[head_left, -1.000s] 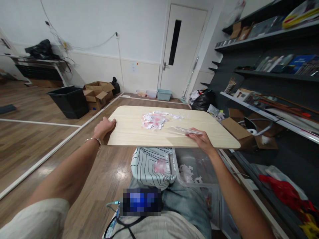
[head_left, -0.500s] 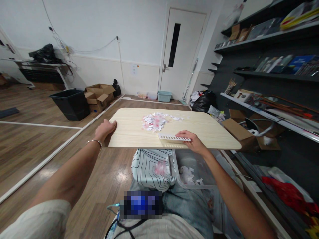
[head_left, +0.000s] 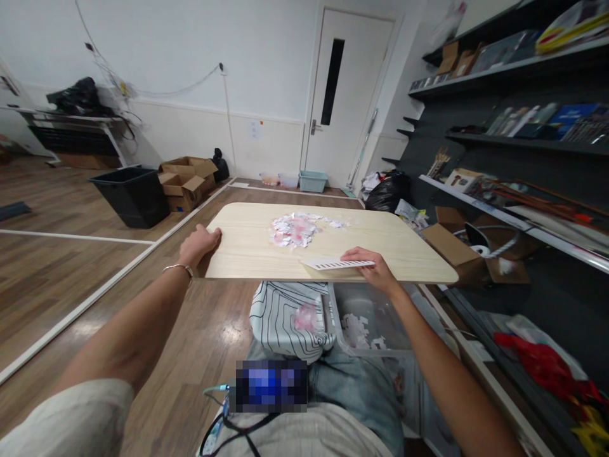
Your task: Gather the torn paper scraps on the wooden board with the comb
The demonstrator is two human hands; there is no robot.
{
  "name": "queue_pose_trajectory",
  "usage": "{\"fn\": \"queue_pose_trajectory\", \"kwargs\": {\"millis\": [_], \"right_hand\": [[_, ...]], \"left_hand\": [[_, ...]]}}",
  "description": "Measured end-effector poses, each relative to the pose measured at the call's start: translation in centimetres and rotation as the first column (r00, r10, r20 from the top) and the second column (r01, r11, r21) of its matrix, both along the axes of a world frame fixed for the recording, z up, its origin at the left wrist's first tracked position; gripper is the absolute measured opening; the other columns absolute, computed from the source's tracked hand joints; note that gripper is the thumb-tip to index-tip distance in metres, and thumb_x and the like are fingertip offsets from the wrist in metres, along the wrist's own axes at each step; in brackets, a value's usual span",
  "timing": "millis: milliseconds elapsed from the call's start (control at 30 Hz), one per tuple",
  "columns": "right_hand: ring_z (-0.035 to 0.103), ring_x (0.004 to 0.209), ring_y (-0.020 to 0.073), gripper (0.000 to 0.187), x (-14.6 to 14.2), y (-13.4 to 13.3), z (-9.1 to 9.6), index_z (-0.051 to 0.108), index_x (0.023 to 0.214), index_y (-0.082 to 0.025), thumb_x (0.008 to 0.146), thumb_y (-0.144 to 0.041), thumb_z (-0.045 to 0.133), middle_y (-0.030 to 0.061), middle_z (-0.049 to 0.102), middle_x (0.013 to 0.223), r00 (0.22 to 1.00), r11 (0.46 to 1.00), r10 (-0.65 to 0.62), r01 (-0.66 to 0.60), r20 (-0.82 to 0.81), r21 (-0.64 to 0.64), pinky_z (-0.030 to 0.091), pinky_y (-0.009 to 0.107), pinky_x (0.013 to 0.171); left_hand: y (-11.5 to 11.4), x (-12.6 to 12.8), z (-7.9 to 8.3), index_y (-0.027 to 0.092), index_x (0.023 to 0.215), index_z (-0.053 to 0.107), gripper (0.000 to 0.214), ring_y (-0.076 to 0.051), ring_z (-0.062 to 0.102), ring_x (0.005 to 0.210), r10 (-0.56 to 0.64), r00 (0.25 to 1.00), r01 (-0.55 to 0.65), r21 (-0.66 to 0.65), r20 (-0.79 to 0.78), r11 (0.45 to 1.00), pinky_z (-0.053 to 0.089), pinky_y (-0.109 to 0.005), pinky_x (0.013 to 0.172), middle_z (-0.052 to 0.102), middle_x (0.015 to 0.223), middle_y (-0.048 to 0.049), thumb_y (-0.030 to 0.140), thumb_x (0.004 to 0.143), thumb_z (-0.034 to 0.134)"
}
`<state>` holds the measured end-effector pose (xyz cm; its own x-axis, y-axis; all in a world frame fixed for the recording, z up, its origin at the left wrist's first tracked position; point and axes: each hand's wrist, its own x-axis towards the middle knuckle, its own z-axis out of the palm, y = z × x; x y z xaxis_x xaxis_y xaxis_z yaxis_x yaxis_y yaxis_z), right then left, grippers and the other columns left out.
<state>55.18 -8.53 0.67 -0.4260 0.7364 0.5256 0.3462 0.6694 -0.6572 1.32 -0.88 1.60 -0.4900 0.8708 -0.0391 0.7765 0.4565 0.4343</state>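
Note:
My left hand (head_left: pixel 202 245) is closed round the left edge of a pale wood-grain tabletop (head_left: pixel 380 244). In my right hand (head_left: pixel 373 266), near the front edge, is a thin white strip (head_left: pixel 326 263) with a row of dark slots, pinched at its right end and held just over the board. Whether the strip touches the board I cannot tell. Beyond it, towards the back middle, lies a flat heap of small white paper-like pieces (head_left: pixel 294 230) with pink patches. A thin trail of pieces reaches right from the heap.
Below the front edge are a line-patterned cloth (head_left: pixel 276 320) with something pink on it and a clear plastic bin (head_left: pixel 340 324) holding white pieces. A black trash bin (head_left: pixel 136 200) and cardboard boxes (head_left: pixel 188 181) stand left; shelves (head_left: pixel 518 139) and an open carton (head_left: pixel 451 238) are right.
My right hand has moved a little to the right with the strip, whose slotted side shows at a different tilt. My left hand keeps its place on the board's edge.

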Motion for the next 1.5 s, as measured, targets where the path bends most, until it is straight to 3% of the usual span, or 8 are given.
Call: {"fn": "queue_pose_trajectory", "kwargs": {"millis": [267,500,800,1100,1233,1333,1500], "right_hand": [[0.086,0.112,0.0320,0.035,-0.4,0.2,-0.3,0.101,0.113,-0.029,0.111,-0.057,0.081,0.0149,0.091,0.118,0.998,0.999,0.046,-0.047,0.040,0.025,0.071,0.049,0.106],[0.085,0.104,0.0308,0.039,-0.3,-0.4,0.3,0.100,0.098,-0.029,0.109,-0.064,0.085,0.0126,0.089,0.102,0.998,0.999,0.039,-0.038,0.044,-0.023,0.069,0.047,0.102],[0.087,0.101,0.0327,0.045,-0.2,-0.9,1.5,0.100,0.096,-0.029,0.105,-0.072,0.087,0.0134,0.089,0.097,0.990,0.987,0.135,-0.131,0.033,-0.094,0.070,0.047,0.097],[0.086,0.109,0.0351,0.056,-0.6,-1.8,3.1,0.098,0.103,-0.026,0.101,-0.081,0.088,0.0167,0.091,0.112,0.975,0.954,0.222,-0.219,-0.010,-0.207,0.071,0.046,0.095],[0.088,0.107,0.0343,0.057,-0.1,-1.1,2.0,0.098,0.097,-0.027,0.102,-0.082,0.087,0.0158,0.092,0.108,0.993,0.980,0.116,-0.118,-0.025,-0.157,0.072,0.048,0.099],[0.089,0.119,0.0361,0.058,0.2,-0.5,1.0,0.100,0.102,-0.029,0.105,-0.084,0.083,0.0160,0.095,0.117,0.999,0.996,0.010,-0.015,-0.051,-0.086,0.070,0.053,0.112],[0.089,0.130,0.0365,0.054,0.2,0.1,0.2,0.101,0.115,-0.032,0.109,-0.081,0.079,0.0161,0.095,0.133,0.999,1.000,-0.009,0.008,-0.031,-0.030,0.067,0.058,0.125]], "left_hand": [[0.2,-0.3,-0.4,-0.002,0.173,0.060,0.087,-0.058,0.077,0.153,0.004,1.000,-0.004,0.010,-0.010,1.000,0.064,-0.066,0.124,0.078,0.163,-0.0418,0.060,0.113,0.050],[0.3,-0.3,-0.4,-0.002,0.173,0.060,0.088,-0.059,0.077,0.152,0.004,1.000,-0.004,0.020,-0.007,1.000,0.064,-0.068,0.123,0.077,0.163,-0.0429,0.060,0.111,0.050],[0.5,-0.5,-0.7,-0.001,0.173,0.061,0.087,-0.058,0.076,0.154,0.017,1.000,-0.017,0.024,0.000,1.000,0.064,-0.066,0.125,0.078,0.163,-0.0415,0.060,0.111,0.053],[0.3,-0.3,-0.5,-0.001,0.176,0.058,0.088,-0.058,0.075,0.157,0.011,1.000,-0.012,0.012,0.003,1.000,0.062,-0.067,0.128,0.076,0.166,-0.0409,0.060,0.113,0.050],[0.2,-0.2,-0.3,-0.002,0.176,0.058,0.089,-0.058,0.075,0.157,0.010,1.000,-0.010,0.009,-0.002,1.000,0.063,-0.067,0.127,0.076,0.167,-0.0413,0.061,0.113,0.050],[0.1,-0.1,-0.3,0.000,0.172,0.062,0.086,-0.058,0.078,0.152,0.014,1.000,-0.014,0.022,-0.011,1.000,0.065,-0.066,0.124,0.078,0.163,-0.0415,0.061,0.112,0.052],[-0.1,-0.1,-0.2,0.000,0.172,0.062,0.085,-0.057,0.079,0.151,0.017,1.000,-0.017,0.020,-0.009,1.000,0.066,-0.065,0.124,0.078,0.164,-0.0411,0.061,0.114,0.052]]}}
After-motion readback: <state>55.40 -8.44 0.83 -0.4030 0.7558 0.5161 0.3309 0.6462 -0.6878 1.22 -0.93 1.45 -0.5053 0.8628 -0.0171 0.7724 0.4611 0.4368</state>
